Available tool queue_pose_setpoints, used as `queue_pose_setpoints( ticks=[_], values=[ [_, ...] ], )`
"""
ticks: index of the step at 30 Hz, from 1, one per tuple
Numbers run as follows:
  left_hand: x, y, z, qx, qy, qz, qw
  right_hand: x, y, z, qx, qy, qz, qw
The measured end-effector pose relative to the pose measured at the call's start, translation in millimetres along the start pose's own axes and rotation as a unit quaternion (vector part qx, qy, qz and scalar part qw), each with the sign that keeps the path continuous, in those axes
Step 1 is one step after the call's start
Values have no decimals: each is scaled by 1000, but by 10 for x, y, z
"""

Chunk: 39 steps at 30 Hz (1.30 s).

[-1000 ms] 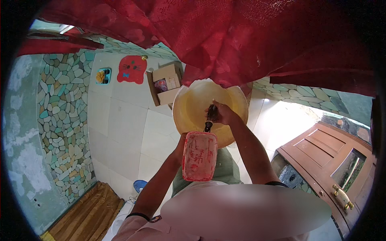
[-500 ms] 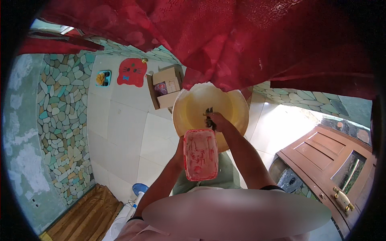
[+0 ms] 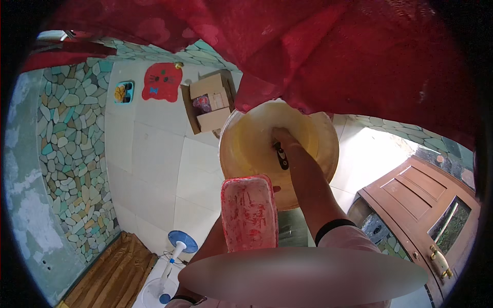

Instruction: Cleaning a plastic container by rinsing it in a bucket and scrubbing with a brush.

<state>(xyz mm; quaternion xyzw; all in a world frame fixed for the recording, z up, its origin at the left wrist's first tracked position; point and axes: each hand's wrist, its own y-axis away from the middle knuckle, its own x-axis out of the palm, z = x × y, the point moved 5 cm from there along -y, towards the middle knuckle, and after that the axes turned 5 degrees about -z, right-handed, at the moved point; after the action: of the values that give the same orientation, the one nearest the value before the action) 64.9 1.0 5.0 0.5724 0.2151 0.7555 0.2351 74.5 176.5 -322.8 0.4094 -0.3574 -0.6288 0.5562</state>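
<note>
A shallow rectangular tub [image 3: 250,213], red-rimmed with a pale, red-smeared inside, is held in my left hand [image 3: 277,189]. Only a fingertip of that hand shows at the tub's right edge; the rest is hidden beneath. My right hand [image 3: 284,136] reaches over the large round yellowish basin [image 3: 231,159], closed around a black-handled tool [image 3: 281,157]. The handle has a round hole near its end and points back toward me. The tool's working end is hidden by the hand, so its kind cannot be told. The tub overlaps the basin's near left rim in view.
A large red cloth [image 3: 328,56] hangs across the top, over the basin's far rim. Beyond the basin at left are an open cardboard box [image 3: 213,118], a red animal-faced mat [image 3: 162,82] and a blue tray [image 3: 125,92]. A blue-and-white fan [image 3: 181,244] stands near left; a brown door [image 3: 411,205] is at right.
My right hand has moved farther over the basin with the tool, whose handle now points toward me. The tub has come nearer to me and slightly left. The view has shifted a little.
</note>
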Motion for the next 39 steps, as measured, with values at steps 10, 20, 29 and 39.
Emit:
queue_pose_setpoints(
  ticks=[10,20,29,39],
  values=[
    [-267,95,-189,65,-37,102,992,546,-477,-8,66,86,-63,992],
    [-78,-327,-271,142,51,44,988,-345,215,18,-32,-464,-150,872],
    [-219,-710,-522,151,-11,71,986,-993,2516,953,-161,-295,-49,941],
    [-356,-1561,-509,201,-97,-81,971,-1090,3683,440,-184,-456,-77,867]
  ],
)
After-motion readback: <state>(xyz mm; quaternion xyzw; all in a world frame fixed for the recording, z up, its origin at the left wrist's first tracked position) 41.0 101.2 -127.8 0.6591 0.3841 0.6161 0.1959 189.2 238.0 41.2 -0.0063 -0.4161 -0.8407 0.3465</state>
